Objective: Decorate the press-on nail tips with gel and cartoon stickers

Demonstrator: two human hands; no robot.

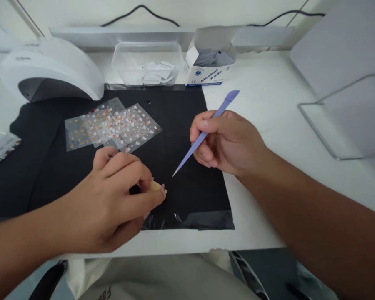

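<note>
My right hand (225,139) grips a purple nail stick (203,135) like a pen. Its fine pale tip points down and left above the black mat, and its wider, slanted end rises behind my fingers. Lower and to the left, my left hand (118,196) is closed, pinching a small beige piece (156,187) between thumb and fingertips. Most of that piece is hidden by my fingers, so its kind cannot be made out. The stick's tip is apart from it, a little up and to the right. Overlapping clear sticker sheets (134,125) with small white, orange and red designs lie beyond my left hand.
A black mat (181,100) covers part of the white table (256,91). At the back stand a white nail lamp (59,62), a clear plastic box (121,68) with small packets, and an open alcohol pads box (209,74). A wire stand (325,141) is at right.
</note>
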